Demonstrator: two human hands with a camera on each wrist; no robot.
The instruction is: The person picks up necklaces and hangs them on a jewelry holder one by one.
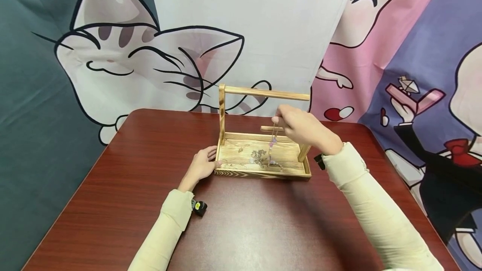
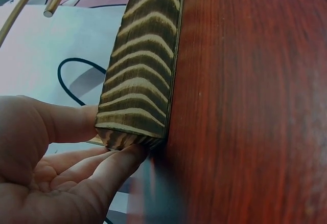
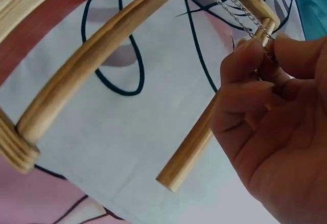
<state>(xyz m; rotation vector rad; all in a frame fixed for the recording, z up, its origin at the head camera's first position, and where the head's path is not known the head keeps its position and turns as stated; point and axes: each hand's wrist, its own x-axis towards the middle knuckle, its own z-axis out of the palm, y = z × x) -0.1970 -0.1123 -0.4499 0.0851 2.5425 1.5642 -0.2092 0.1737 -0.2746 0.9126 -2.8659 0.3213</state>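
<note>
A wooden jewelry stand (image 1: 263, 175) with a shallow tray base and an overhead bar stands on the table. My left hand (image 1: 202, 164) grips its front left corner; in the left wrist view the thumb and fingers lie on either side of the striped wooden edge. Above the tray, my right hand (image 1: 303, 128) pinches a fine chain necklace (image 1: 271, 142) with purple beads, which hangs down to the tray. In the right wrist view the chain (image 3: 232, 4) runs from between thumb and fingertips. A tangled chain (image 1: 259, 157) and thinner chains (image 1: 233, 165) lie in the tray.
The stand's top bar (image 1: 267, 93) runs above my right hand. A short lower rod (image 1: 266, 129) has a free left end close behind the necklace. The reddish-brown table (image 1: 241, 229) ends just behind the stand, before a printed cat cloth (image 1: 124, 53).
</note>
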